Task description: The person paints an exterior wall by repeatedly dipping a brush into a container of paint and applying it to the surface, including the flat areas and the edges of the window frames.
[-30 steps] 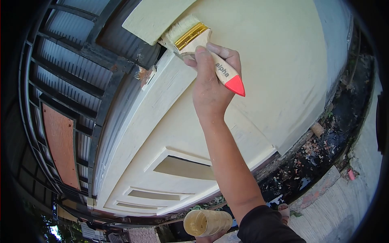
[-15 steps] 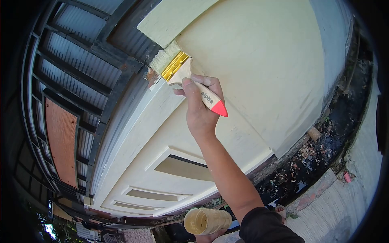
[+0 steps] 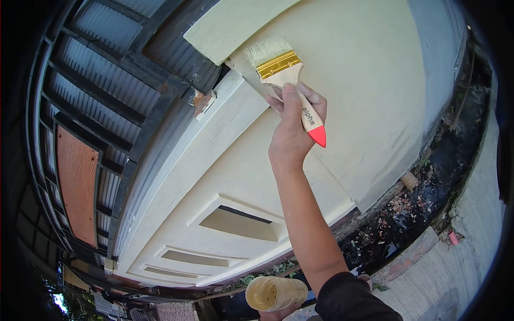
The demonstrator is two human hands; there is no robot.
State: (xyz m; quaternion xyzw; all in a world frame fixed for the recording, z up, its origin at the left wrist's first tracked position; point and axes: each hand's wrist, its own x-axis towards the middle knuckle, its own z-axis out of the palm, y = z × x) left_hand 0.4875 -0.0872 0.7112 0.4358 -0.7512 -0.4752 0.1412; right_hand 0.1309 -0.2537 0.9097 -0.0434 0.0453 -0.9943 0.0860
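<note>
A flat paintbrush (image 3: 279, 67) with pale bristles, a gold metal band and a red-tipped wooden handle marked "alpha" is in my right hand (image 3: 293, 120). My thumb lies along the handle and the fingers wrap behind it. The bristles are over the cream wall (image 3: 353, 91), close below a raised cream ledge (image 3: 235, 32). Low in the view, my left hand (image 3: 278, 314) grips a cream-smeared paint container (image 3: 286, 291) from beneath, mostly hidden by it. Some paint shows inside its open mouth.
A white-painted beam (image 3: 187, 144) runs down the wall's left, beside a dark metal frame (image 3: 126, 64) with corrugated sheets and a brown board (image 3: 77, 184). Recessed openings (image 3: 235, 220) cut the lower wall. A dark drain ditch (image 3: 396, 214) with leaves and a concrete path (image 3: 428, 273) lie right.
My right hand has moved right with the paintbrush, away from the corner by the metal frame. The brush has turned more upright. The container stays nearly in place.
</note>
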